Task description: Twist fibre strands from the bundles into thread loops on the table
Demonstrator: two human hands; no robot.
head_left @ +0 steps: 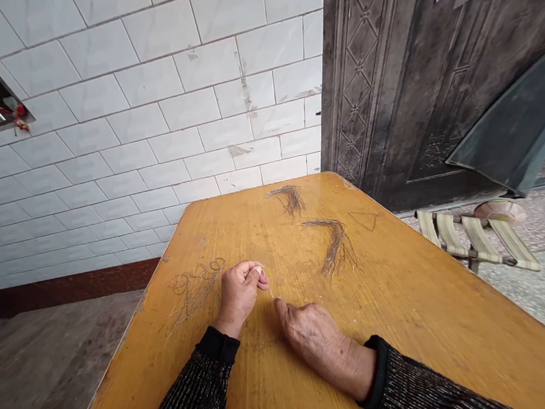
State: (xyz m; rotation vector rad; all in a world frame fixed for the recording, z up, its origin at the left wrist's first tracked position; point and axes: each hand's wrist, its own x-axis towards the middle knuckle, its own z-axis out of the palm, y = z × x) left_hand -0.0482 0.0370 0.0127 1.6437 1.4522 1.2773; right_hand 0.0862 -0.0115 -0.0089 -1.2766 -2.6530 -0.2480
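A thin wire (270,290) runs between my two hands over the middle of the table. My left hand (244,289) pinches its upper end between thumb and fingertips. The lower end disappears at the thumb of my right hand (311,333), whose fingers are curled under and mostly hidden. To the left of my left hand lies a small group of wires with looped ends (198,285). Beyond my right hand rests a bundle of bent, dark wires (336,246), and a second bundle of wires (291,199) is farther back.
The wooden table (413,320) reaches to a white tiled wall (158,112). One bent wire (370,219) lies near its right edge. On the right are a dark carved door (385,73), a leaning glass sheet (518,117) and a folding stool with striped straps (477,237).
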